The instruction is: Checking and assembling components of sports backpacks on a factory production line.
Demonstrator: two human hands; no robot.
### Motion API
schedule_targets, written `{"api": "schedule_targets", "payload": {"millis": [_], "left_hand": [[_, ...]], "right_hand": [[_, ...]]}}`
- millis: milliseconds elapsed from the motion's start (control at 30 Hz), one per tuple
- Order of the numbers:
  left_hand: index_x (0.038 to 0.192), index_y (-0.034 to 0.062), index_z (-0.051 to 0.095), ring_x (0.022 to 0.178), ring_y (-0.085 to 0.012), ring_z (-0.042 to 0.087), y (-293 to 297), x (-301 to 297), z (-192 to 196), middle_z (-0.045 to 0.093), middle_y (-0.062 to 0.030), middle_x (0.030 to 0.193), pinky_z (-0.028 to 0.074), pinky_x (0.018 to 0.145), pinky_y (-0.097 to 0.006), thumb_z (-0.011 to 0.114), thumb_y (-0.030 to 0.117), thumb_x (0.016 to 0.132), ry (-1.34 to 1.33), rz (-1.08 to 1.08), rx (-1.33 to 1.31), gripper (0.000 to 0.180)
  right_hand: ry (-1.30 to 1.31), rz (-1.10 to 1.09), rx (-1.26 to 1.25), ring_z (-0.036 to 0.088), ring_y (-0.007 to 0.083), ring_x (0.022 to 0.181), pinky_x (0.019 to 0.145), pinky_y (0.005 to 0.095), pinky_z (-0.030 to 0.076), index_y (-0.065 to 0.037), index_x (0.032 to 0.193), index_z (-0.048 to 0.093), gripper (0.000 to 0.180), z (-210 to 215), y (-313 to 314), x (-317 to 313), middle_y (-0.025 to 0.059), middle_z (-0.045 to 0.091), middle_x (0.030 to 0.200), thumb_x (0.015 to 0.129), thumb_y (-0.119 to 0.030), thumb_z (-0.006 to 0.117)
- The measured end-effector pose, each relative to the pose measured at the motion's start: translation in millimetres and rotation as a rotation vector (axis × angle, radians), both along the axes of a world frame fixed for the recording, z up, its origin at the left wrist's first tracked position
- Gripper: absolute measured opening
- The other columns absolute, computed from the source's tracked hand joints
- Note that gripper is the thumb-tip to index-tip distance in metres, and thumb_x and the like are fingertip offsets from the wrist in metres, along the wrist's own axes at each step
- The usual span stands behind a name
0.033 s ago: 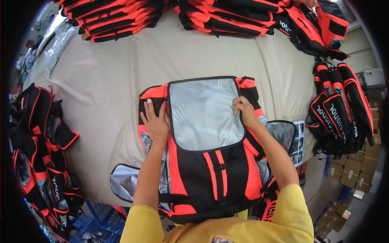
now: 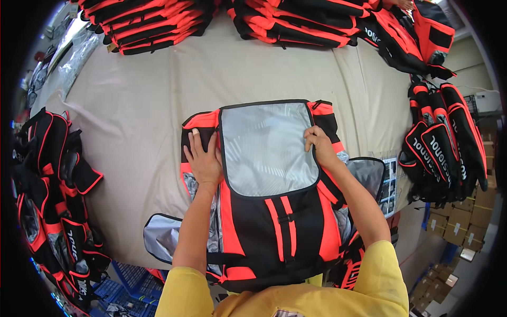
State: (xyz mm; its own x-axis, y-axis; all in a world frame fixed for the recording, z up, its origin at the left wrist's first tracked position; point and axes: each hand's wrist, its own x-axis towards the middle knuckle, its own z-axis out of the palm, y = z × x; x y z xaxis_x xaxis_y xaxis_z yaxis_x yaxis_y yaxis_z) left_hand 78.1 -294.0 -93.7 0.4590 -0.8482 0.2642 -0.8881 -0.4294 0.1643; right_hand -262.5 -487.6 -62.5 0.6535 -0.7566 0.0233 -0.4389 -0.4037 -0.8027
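A black and bright orange-red backpack [image 2: 259, 224] lies flat in front of me, its lower end close to my body. Its upper flap [image 2: 269, 150] shows a shiny grey lining with black edging. My left hand [image 2: 205, 162] rests flat on the bag just left of this flap, fingers spread; one finger wears a pale wrap. At the flap's right border, the fingers of my right hand [image 2: 320, 148] are curled in a pinch on the edging. Grey-lined side flaps stick out at the left [image 2: 162, 236] and right [image 2: 367, 174].
Stacked bags [image 2: 153, 26] and a second pile [image 2: 298, 21] line the far edge of the beige-covered table [image 2: 132, 105]. More bags hang over at left [image 2: 58, 201] and right [image 2: 443, 137]. A picture sheet [image 2: 390, 185] lies right. Cartons [image 2: 457, 227] and blue crates [image 2: 134, 277] stand below.
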Motion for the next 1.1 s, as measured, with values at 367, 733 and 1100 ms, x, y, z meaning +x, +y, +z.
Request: {"api": "schedule_targets", "payload": {"millis": [367,733,1100], "left_hand": [[0.121,0.0118,0.076,0.094,-0.0306,0.057,-71.9,-78.8,85.8,0.062,-0.0102,0.101,0.045,0.082,-0.043,0.072,0.013,0.081,0.300,-0.613,-0.071,0.040],[0.124,0.0219,0.078,0.088,-0.0260,0.049,-57.0,-86.0,28.4,0.049,-0.0043,0.092,0.035,0.078,-0.043,0.070,0.013,0.073,0.344,-0.617,-0.074,0.052],[0.123,0.0227,0.078,0.088,-0.0257,0.049,-55.3,-88.1,23.0,0.048,-0.0035,0.092,0.034,0.079,-0.042,0.070,0.014,0.074,0.300,-0.597,-0.096,0.051]], "right_hand": [[0.062,0.039,-0.236,0.061,0.0331,0.105,0.092,0.0382,0.051,-0.003,0.079,0.066,0.010,0.4,6.4,2.7,0.0114,0.065,0.109,0.083,0.003,0.059],[0.074,-0.016,-0.294,0.061,0.0305,0.098,0.083,0.0373,0.052,-0.005,0.074,0.062,0.007,-7.7,7.9,-2.4,0.0075,0.064,0.106,0.077,0.001,0.064],[0.064,-0.036,-0.307,0.060,0.0299,0.092,0.078,0.0379,0.050,-0.005,0.070,0.060,0.012,-10.9,7.4,0.0,0.0084,0.064,0.102,0.081,-0.007,0.063]]}}
